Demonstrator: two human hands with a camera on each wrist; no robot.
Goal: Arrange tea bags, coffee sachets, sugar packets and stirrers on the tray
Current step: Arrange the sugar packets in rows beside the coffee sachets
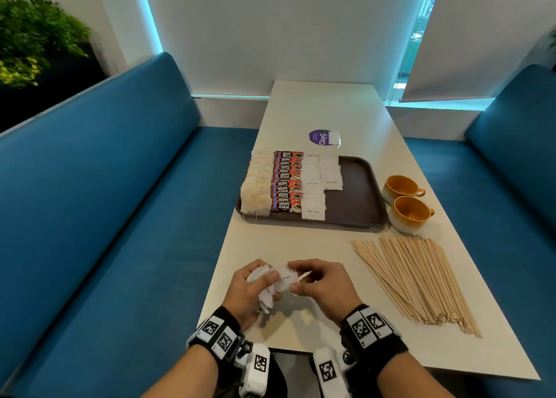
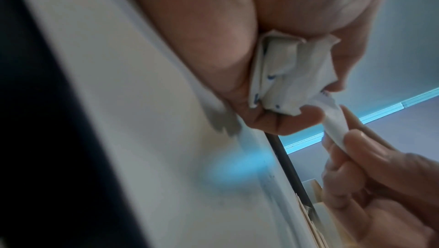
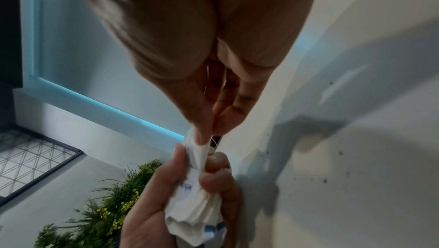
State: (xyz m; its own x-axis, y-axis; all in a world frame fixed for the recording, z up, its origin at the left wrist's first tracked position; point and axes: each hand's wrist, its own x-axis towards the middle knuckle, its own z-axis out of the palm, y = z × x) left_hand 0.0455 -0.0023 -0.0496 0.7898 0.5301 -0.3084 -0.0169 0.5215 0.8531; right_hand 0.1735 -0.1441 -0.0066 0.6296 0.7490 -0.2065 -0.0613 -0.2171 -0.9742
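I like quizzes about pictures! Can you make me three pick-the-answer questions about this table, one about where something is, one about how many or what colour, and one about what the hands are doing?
1. Where do the wooden stirrers lie?
A. on the tray
B. on the table, nearer than the tray
C. in a cup

2. How many orange cups stand right of the tray?
A. one
B. two
C. four

3. What does the left hand do?
A. grips a bunch of sugar packets
B. lies flat and empty
C. lifts a cup

Answers: 1 B, the stirrers fan out on the table this side of the tray. 2 B, two cups sit side by side. 3 A, white packets stick out of its curled fingers while the right hand pinches one.
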